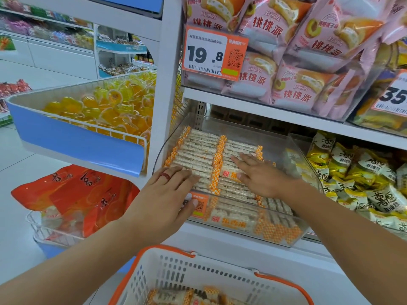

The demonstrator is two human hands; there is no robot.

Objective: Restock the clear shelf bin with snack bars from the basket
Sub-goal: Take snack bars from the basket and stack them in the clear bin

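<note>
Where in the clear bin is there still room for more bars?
Bare floor shows along the bin's back, behind the bar rows, and down its right side beside the right hand. The left and front are packed, with both hands, left, pressing there.

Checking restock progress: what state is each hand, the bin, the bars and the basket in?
Left hand: open, flat on the bars, thumb over the bin's front edge.
Right hand: open, palm down on the bars.
Clear shelf bin: partly filled, rear bare.
Snack bars: lying flat in rows.
Basket: bars left inside.
</note>
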